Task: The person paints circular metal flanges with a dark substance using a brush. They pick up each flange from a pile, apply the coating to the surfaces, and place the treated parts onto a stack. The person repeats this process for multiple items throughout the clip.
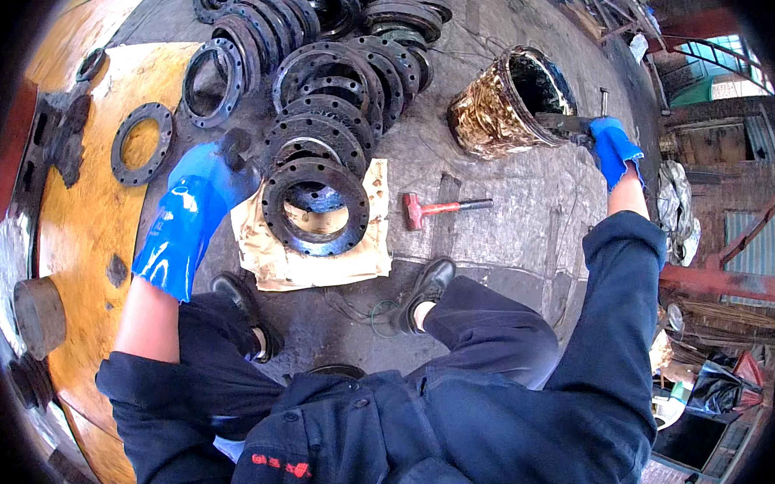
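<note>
My left hand (211,173), in a blue rubber glove, hovers beside a row of dark steel flange rings. Its blackened fingers blend into the dark floor, so their pose is unclear. The nearest flange ring (277,223) leans on the front of the row, over a stained cardboard sheet (324,278). Far out to the right, my gloved right hand (616,147) is closed around a dark-coated tool (558,122), whose exact kind I cannot make out. That tool reaches over the mouth of a tilted, paint-smeared bucket (490,116).
A red-headed hammer (415,212) lies on the floor between my feet and the bucket. More flange rings (277,17) stand in rows at the back. One loose ring (116,144) rests on the yellowish board (82,226) to the left. Red steel beams and clutter line the right.
</note>
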`<state>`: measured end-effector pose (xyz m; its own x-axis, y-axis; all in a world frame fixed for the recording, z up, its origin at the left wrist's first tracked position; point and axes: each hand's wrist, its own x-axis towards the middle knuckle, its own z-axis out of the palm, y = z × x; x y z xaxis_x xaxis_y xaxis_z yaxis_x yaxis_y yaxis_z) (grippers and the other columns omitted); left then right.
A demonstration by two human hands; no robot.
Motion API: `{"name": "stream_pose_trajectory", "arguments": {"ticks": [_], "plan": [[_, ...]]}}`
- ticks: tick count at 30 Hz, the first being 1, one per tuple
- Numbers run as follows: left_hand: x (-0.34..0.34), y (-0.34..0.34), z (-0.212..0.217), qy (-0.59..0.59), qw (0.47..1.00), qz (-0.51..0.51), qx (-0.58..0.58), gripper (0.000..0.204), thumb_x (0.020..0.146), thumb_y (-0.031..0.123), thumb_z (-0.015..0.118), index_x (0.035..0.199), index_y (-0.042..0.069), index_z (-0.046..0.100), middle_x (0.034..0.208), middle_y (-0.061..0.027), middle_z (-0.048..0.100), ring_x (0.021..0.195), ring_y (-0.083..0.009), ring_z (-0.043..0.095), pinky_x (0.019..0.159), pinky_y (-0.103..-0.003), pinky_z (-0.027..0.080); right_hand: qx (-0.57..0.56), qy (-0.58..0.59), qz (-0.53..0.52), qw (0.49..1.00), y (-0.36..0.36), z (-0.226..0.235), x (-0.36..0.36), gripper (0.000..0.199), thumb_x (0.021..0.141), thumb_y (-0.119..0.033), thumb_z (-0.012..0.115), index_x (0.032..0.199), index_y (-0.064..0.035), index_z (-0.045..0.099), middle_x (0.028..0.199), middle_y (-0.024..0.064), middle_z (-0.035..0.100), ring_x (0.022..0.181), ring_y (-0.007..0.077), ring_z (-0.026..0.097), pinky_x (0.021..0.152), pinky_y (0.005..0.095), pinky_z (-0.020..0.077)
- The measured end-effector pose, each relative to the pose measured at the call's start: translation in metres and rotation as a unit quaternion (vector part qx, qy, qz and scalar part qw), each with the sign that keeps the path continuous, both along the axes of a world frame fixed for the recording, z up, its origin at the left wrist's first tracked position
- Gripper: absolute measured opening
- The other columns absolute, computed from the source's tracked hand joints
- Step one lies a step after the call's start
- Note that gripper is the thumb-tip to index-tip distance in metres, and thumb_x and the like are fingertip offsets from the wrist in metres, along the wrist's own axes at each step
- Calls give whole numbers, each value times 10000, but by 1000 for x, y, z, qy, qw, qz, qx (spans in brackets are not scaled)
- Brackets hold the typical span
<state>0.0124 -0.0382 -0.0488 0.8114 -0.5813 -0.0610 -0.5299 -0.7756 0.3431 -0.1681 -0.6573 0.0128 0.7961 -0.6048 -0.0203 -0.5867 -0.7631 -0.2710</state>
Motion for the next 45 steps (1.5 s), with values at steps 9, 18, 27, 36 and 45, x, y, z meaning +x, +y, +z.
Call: {"name": "stream_pose_trajectory", "arguments": {"ticks": [9,18,27,36,45], "plan": [[4,-18,-8,30,999,-2,-10,405,778,303,620,1131,106,596,923,-171,671,859,-330,653,734,-394,527,-309,181,7,934,-72,-51,-54,167,803,-195,588,823,-54,676,826,210,635,736,282,643,609,370,474],[5,-3,-30,12,999,33,15,377,760,296,652,1087,114,615,844,-177,671,770,-355,652,683,-417,528,-195,220,-297,909,69,-48,-68,291,870,-257,591,1114,-101,622,990,135,677,833,217,652,680,327,487],[4,19,-16,-30,999,30,-34,372,772,310,634,1078,100,617,895,-188,663,822,-360,641,709,-430,520,-182,167,-361,899,48,-51,-121,288,867,-238,595,1112,-87,616,955,140,679,781,201,653,628,309,483],[3,39,-22,-81,993,14,-83,363,781,305,618,1068,83,618,940,-204,650,875,-371,623,744,-437,510,443,-230,-309,810,97,-78,-101,286,864,-219,599,1110,-73,611,920,145,681,728,184,654,577,291,480],[-11,29,-14,-14,997,-74,19,354,795,323,602,1058,89,635,1013,-179,646,951,-356,612,797,-421,505,266,138,136,944,393,-115,-12,244,858,-220,610,1017,-38,640,812,129,681,704,212,663,628,348,501]]}}
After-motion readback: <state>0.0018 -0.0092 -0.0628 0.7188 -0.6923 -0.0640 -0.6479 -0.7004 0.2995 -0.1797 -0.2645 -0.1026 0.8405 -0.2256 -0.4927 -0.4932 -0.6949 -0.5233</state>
